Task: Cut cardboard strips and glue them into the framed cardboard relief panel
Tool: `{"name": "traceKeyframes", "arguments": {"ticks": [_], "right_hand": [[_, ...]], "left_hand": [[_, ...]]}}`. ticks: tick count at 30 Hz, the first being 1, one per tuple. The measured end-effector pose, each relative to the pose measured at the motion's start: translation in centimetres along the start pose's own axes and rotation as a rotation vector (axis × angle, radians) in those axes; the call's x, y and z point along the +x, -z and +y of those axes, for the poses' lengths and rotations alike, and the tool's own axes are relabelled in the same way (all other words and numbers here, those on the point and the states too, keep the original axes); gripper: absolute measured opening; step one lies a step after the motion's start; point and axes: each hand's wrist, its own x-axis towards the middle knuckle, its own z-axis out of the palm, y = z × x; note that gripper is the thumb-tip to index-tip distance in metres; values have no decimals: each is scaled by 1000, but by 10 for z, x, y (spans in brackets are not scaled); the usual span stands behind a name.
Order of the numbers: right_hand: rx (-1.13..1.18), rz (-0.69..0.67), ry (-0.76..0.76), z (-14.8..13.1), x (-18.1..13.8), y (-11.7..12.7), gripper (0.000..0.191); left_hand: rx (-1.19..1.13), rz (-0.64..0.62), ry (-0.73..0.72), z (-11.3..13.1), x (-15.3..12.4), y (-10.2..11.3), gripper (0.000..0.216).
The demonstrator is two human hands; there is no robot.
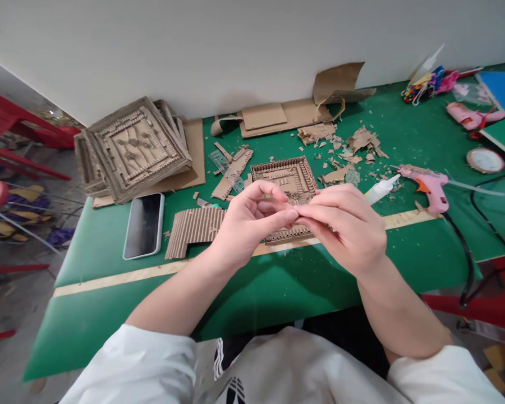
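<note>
My left hand (pixel 258 219) and my right hand (pixel 347 224) meet fingertip to fingertip over the front of a small square cardboard frame (pixel 284 165). Both are closed in a pinch; whatever lies between the fingers is too small or too hidden to name. Strips of corrugated card line the frame's inside, and my hands cover much of its middle. Left of my left hand lies a piece of ribbed corrugated cardboard (pixel 193 224) with a corner cut out. A white glue bottle (pixel 381 189) with a pointed nozzle lies just beyond my right hand.
Stacked cardboard frames (pixel 138 148) stand at the back left, with a phone (pixel 143 226) in front. Torn cardboard scraps (pixel 364 140) and a clear ruler (pixel 227 168) lie behind. On the right are a pink glue gun (pixel 435 191), its black cord (pixel 467 264) and a tape roll (pixel 486 161).
</note>
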Motion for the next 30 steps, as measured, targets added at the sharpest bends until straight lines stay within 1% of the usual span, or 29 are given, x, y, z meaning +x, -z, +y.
{"name": "traceKeyframes", "arguments": {"ticks": [5,6,8,10,12,15,17,21,25,28,30], "right_hand": [[8,-5,15,-2,0,2,13],[25,2,-4,-2,0,1,12],[93,9,-103,-3,-1,-1,10],[185,10,-242,-5,-2,-4,8],[278,-1,-342,-5,-4,-6,8],[397,-37,-408,-4,-6,-8,7],[459,-55,-448,-3,-7,-9,8],[557,-87,-515,-3,-7,-8,10],[565,-84,-595,-4,-6,-7,10],[540,-80,-638,-5,-6,-6,13],[500,-53,-636,-4,-6,-6,15]], "left_hand": [[129,10,-81,2,-2,-2,22],[166,11,-103,3,-2,-2,20],[274,27,-179,4,-4,-4,14],[430,47,-306,6,-5,-5,12],[604,44,-477,6,-5,-5,15],[805,37,-692,5,-4,-2,20],[872,55,-763,4,-2,1,21],[897,68,-813,2,0,3,25],[831,95,-808,0,0,1,24],[668,83,-721,-1,0,-2,20],[523,97,-598,-2,-1,-3,16]]}}
